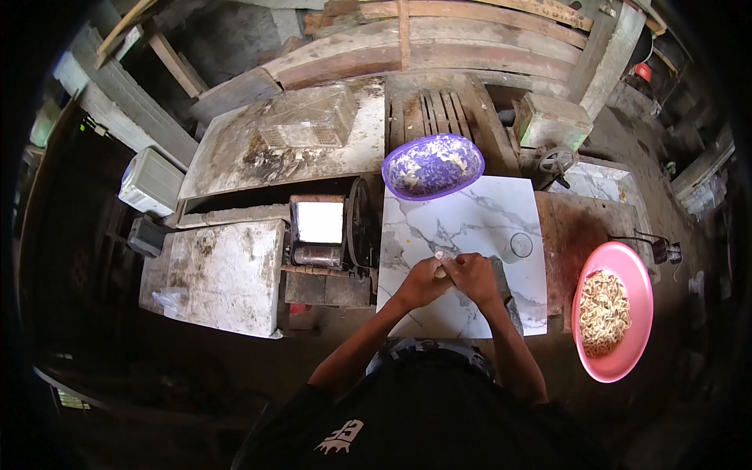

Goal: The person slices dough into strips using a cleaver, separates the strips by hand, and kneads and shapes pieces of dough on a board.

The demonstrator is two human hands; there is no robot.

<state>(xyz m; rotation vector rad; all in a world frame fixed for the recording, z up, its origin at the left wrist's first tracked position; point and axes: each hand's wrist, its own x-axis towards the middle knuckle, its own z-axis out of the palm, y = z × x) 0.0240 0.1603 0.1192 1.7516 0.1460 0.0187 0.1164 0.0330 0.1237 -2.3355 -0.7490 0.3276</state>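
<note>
Both my left hand (423, 283) and my right hand (475, 277) are closed around a small whitish object (440, 257) above the white marble-patterned tabletop (419, 231). Its top pokes out between my thumbs; my fingers hide the rest, so its kind is unclear. Just right of my right hand stands a clear drinking glass (519, 246). A dark grey flat object (507, 294) lies partly under my right forearm. Beyond my hands, a purple basin (433, 167) with whitish, doughy residue sits at the table's far edge.
To the right, a pink basin (641, 313) contains pale twisted strips (603, 313). On the left are a machine with a wheel (359, 223) and a stained white board (211, 270). A plastic crate (309, 117) rests on the far left table.
</note>
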